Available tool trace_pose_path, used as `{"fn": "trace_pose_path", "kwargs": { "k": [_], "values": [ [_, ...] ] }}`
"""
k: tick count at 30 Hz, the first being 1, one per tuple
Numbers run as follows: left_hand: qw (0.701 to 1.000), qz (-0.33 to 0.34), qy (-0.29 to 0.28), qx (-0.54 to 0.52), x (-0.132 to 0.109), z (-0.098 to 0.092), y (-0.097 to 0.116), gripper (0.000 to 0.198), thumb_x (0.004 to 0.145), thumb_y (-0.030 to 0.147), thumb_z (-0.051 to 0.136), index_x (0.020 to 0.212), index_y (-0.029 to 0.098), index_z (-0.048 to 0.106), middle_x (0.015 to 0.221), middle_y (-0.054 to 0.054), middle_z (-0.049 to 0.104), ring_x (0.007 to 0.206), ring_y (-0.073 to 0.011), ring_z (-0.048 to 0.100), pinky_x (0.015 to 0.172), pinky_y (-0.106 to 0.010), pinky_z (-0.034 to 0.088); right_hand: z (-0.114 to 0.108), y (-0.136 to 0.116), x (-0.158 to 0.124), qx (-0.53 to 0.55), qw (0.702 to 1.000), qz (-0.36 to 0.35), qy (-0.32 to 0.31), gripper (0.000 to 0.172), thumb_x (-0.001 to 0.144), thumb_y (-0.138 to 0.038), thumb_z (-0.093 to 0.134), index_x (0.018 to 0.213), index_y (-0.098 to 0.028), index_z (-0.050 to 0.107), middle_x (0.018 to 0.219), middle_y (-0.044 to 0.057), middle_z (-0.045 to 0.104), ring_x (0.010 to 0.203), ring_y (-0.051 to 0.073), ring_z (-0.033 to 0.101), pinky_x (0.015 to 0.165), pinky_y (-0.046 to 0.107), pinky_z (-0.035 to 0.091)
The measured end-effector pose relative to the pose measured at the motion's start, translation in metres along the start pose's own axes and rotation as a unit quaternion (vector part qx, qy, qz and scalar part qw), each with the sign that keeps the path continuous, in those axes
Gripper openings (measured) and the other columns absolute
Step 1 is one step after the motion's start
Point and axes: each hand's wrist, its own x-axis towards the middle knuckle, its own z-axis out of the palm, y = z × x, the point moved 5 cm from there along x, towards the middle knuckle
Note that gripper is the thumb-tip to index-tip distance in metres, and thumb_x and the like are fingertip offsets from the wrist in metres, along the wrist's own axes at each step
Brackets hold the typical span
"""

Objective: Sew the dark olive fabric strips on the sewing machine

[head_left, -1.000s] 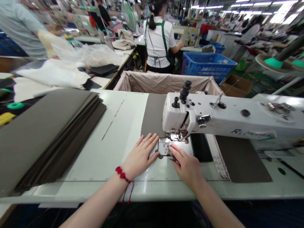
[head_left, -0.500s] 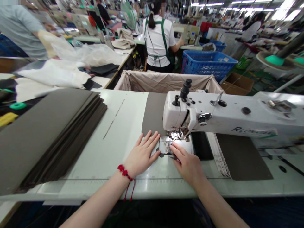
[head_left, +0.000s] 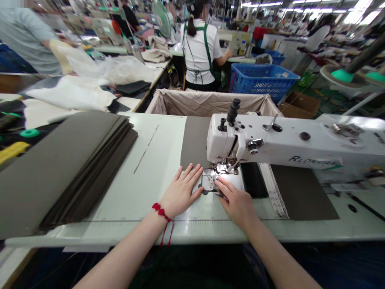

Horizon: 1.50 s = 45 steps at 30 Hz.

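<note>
My left hand lies flat with its fingers spread, the fingertips at the near edge of a grey-brown fabric panel. That panel runs under the head of a white sewing machine. Close to the needle area, my right hand rests with its fingertips on the shiny needle plate. Its fingers are curled together, and a small dark pointed thing shows beneath them, mostly hidden. A red braided bracelet circles my left wrist.
A thick stack of grey-brown panels lies at left. Right of the needle are a black phone-like slab and more layered panels. Behind the table stands a cloth-lined bin; beyond it, a blue crate and a seated co-worker.
The view has shifted slightly, so the table appears a little higher. Both hands keep nearly the same place against the fabric and machine.
</note>
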Motion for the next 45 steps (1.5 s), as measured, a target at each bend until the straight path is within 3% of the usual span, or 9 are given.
{"fn": "trace_pose_path", "kwargs": {
  "k": [17,22,26,28,32,35,39,42,45],
  "values": [
    [1.000,-0.010,0.025,0.001,-0.002,0.004,-0.003,0.070,0.096,0.050,0.039,0.153,0.016,0.017,0.157,-0.010,0.020,0.146,-0.0264,0.016,0.118,-0.047,0.014,-0.002,-0.001,-0.001,0.002,1.000,0.009,0.008,0.049,0.090,-0.020,0.051,0.138,-0.030,0.047,0.145,0.001,0.047,0.106,0.018,0.063,0.085,0.031,0.053],
    [0.999,-0.021,0.039,0.001,-0.002,-0.001,-0.002,0.072,0.094,0.052,0.041,0.153,0.016,0.018,0.153,-0.011,0.033,0.142,-0.0271,0.026,0.116,-0.046,0.018,-0.005,-0.003,-0.002,-0.006,1.000,0.011,0.012,0.045,0.092,-0.022,0.049,0.137,-0.029,0.049,0.144,0.002,0.048,0.106,0.018,0.063,0.087,0.031,0.052],
    [0.994,-0.087,0.061,0.022,0.003,-0.017,-0.009,0.061,0.097,0.050,0.036,0.147,0.016,0.031,0.122,-0.013,0.063,0.118,-0.0270,0.055,0.109,-0.047,0.029,-0.005,-0.004,-0.003,-0.013,1.000,0.016,0.006,0.045,0.093,-0.023,0.047,0.137,-0.030,0.049,0.143,0.002,0.049,0.105,0.018,0.063,0.086,0.031,0.052],
    [0.986,-0.144,0.075,0.041,0.003,-0.024,-0.016,0.056,0.099,0.048,0.031,0.142,0.013,0.040,0.104,-0.015,0.068,0.103,-0.0291,0.062,0.101,-0.049,0.036,-0.005,-0.004,-0.001,-0.013,1.000,0.017,0.001,0.046,0.092,-0.023,0.047,0.137,-0.030,0.048,0.144,0.001,0.048,0.105,0.018,0.063,0.085,0.031,0.052],
    [0.977,-0.185,0.077,0.073,-0.022,-0.026,-0.023,0.050,0.097,0.040,0.039,0.139,0.015,0.045,0.123,-0.019,0.060,0.115,-0.0349,0.055,0.099,-0.052,0.036,-0.008,-0.005,-0.002,-0.007,1.000,0.011,-0.004,0.047,0.090,-0.022,0.048,0.136,-0.030,0.049,0.144,0.001,0.048,0.103,0.019,0.063,0.082,0.030,0.052],
    [0.979,-0.175,0.053,0.085,-0.068,-0.023,-0.033,0.048,0.092,0.020,0.039,0.139,0.013,0.047,0.141,-0.017,0.047,0.130,-0.0343,0.043,0.109,-0.051,0.029,-0.018,-0.003,-0.019,0.023,1.000,0.014,-0.002,0.042,0.088,-0.020,0.050,0.130,-0.027,0.055,0.135,0.004,0.056,0.101,0.019,0.063,0.082,0.028,0.049],
    [0.988,-0.139,0.009,0.061,-0.131,-0.023,-0.050,0.059,0.085,0.008,0.036,0.143,0.016,0.039,0.152,-0.009,0.034,0.141,-0.0301,0.028,0.112,-0.050,0.029,-0.031,0.001,-0.071,0.154,0.986,0.066,0.013,0.017,0.092,-0.027,0.049,0.102,-0.022,0.062,0.092,0.003,0.068,0.081,0.018,0.064,0.071,0.026,0.046],
    [0.997,-0.076,-0.024,0.011,-0.144,-0.021,-0.046,0.062,0.085,0.007,0.034,0.145,0.022,0.035,0.155,-0.003,0.029,0.145,-0.0246,0.020,0.116,-0.050,0.023,-0.027,-0.001,-0.114,0.233,0.961,0.146,-0.003,0.024,0.096,-0.039,0.045,0.083,-0.022,0.056,0.070,-0.001,0.062,0.064,0.015,0.060,0.062,0.025,0.042],
    [0.998,-0.047,-0.031,-0.013,-0.133,-0.020,-0.034,0.060,0.085,0.006,0.034,0.143,0.023,0.037,0.154,-0.003,0.030,0.145,-0.0238,0.019,0.117,-0.051,0.021,-0.012,-0.009,-0.145,0.265,0.943,0.198,-0.036,0.026,0.097,-0.044,0.043,0.084,-0.023,0.052,0.069,-0.003,0.061,0.063,0.016,0.059,0.063,0.026,0.041]
  ]
}}
